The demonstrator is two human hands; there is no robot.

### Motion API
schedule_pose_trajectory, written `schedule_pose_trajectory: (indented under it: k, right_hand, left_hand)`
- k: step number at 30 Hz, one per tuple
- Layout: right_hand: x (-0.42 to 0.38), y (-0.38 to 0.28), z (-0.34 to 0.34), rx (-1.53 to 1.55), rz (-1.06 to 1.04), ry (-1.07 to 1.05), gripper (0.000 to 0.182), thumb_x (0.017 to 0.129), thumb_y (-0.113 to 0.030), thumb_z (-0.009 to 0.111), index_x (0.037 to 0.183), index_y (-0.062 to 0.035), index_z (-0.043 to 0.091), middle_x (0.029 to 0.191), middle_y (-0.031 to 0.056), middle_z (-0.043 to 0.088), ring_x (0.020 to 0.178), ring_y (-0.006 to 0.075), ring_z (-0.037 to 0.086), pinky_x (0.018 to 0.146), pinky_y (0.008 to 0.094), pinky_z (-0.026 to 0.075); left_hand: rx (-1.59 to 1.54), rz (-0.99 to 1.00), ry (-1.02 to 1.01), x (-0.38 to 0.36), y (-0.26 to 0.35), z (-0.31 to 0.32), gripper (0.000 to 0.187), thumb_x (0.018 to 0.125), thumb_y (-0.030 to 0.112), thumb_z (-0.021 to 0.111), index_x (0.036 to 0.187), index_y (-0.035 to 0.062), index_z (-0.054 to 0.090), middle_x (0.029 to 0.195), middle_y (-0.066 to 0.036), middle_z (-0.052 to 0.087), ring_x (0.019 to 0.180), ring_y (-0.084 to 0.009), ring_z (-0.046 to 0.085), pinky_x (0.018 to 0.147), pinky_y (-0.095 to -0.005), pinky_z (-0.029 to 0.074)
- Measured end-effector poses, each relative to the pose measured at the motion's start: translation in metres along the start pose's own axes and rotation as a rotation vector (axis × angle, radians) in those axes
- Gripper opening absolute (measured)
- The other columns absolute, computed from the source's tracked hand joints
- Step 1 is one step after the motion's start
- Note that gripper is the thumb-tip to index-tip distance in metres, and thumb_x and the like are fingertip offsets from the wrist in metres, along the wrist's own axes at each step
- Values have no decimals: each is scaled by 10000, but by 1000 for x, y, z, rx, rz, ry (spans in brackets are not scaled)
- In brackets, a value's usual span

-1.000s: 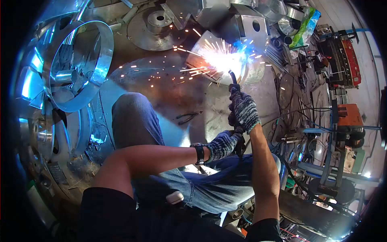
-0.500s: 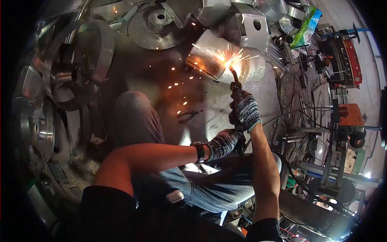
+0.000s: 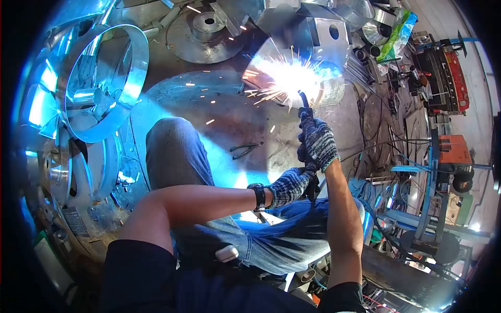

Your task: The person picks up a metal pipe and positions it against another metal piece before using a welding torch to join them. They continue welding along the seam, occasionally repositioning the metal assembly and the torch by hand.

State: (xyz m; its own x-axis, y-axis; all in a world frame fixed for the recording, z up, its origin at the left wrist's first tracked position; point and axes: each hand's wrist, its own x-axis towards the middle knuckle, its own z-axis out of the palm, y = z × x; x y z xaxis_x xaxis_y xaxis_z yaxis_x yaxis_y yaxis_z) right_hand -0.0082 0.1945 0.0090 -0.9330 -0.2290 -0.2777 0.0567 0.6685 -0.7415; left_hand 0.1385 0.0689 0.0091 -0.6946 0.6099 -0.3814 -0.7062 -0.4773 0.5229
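Note:
A welding torch (image 3: 306, 111) points up at a cylindrical metal piece (image 3: 332, 92), where a bright white arc throws sparks and hides the spot under its tip. My right hand (image 3: 319, 142), in a striped knit glove, is wrapped round the torch handle. Lower on the same handle, my left hand (image 3: 290, 186) is closed, gloved too, with a watch (image 3: 259, 197) at its wrist. Pliers (image 3: 246, 149) lie on the floor left of the hands, not touched.
A large metal ring (image 3: 136, 78) stands at the left. Behind lies a round flanged disc (image 3: 206, 47). Cables, metal stock and an orange machine (image 3: 453, 149) are at the right. My bent knee (image 3: 175, 141) is left of the torch.
The orange glow at the torch tip has become a brilliant white-blue arc, with blue light across the floor and metal parts. Both hands hold nearly the same position.

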Motion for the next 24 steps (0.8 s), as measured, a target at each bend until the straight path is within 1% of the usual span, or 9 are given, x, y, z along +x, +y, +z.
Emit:
schedule_pose_trajectory:
  k: [1, 4, 6, 8, 9, 14, 19, 20, 24]
  right_hand:
    - [4, 17, -1, -64, -255, -15, 545, 1071, -551, 595, 1019, -11, 639, 697, 67, 600, 482, 182, 559, 441, 372, 467]
    - [2, 14, -3, -170, -284, 8, 549, 1071, -551, 592, 1009, -8, 651, 692, 61, 594, 500, 177, 566, 447, 368, 468]
    - [2, 13, -3, -190, -316, 20, 553, 1070, -553, 590, 1006, -7, 655, 689, 59, 592, 509, 177, 572, 451, 367, 470]
    - [0, 10, -3, -212, -347, 32, 558, 1069, -556, 589, 1004, -6, 659, 687, 57, 590, 518, 177, 577, 455, 366, 472]
    - [-3, -6, -1, -140, -179, 9, 555, 1068, -554, 591, 1006, -7, 658, 686, 58, 589, 510, 179, 574, 452, 368, 472]
    - [-17, -60, 3, 71, 314, 12, 529, 1065, -540, 606, 1005, -16, 649, 688, 60, 584, 480, 189, 557, 439, 372, 466]
    - [0, 7, 8, 8, -17, 83, 481, 1068, -508, 612, 1001, -33, 638, 695, 61, 576, 469, 195, 548, 432, 371, 459]
    - [-1, 12, 3, -40, -314, 19, 476, 1078, -494, 595, 1005, -25, 642, 691, 66, 582, 473, 197, 560, 432, 378, 465]
    - [-4, 4, -2, -148, -287, -33, 503, 1087, -496, 582, 1016, -2, 645, 682, 78, 592, 453, 207, 564, 422, 395, 466]
  left_hand:
    - [0, 0, -1, 1, -2, 0, 508, 1151, 477, 447, 1126, 44, 712, 1012, -67, 788, 842, -147, 741, 728, -290, 574]
    - [-37, 38, -18, -2, 0, 1, 507, 1148, 481, 453, 1123, 47, 715, 981, -60, 784, 831, -146, 738, 719, -292, 571]
    - [-83, 11, -11, -5, 5, 2, 272, 1085, 222, 545, 1053, 7, 709, 917, -84, 756, 808, -172, 723, 743, -325, 585]
    - [6, 23, 9, 2, -4, -1, 392, 1119, 352, 496, 1089, 27, 713, 938, -73, 768, 813, -163, 730, 730, -311, 578]
    - [96, 36, 30, 6, -9, -3, 513, 1152, 483, 446, 1125, 47, 717, 959, -62, 781, 817, -154, 736, 717, -298, 571]
    - [136, 48, 27, 6, -9, -2, 511, 1157, 467, 438, 1123, 40, 716, 956, -66, 779, 821, -155, 736, 730, -297, 575]
    - [223, 147, 2, 17, -23, -10, 497, 1161, 433, 436, 1116, 19, 707, 955, -81, 776, 830, -163, 737, 744, -307, 586]
    - [188, 143, -10, 19, -26, -12, 491, 1160, 423, 440, 1111, 13, 706, 954, -86, 775, 833, -165, 738, 743, -310, 588]
    - [142, 95, 4, 14, -19, -8, 475, 1157, 412, 456, 1097, 17, 712, 959, -84, 775, 827, -164, 740, 740, -305, 590]
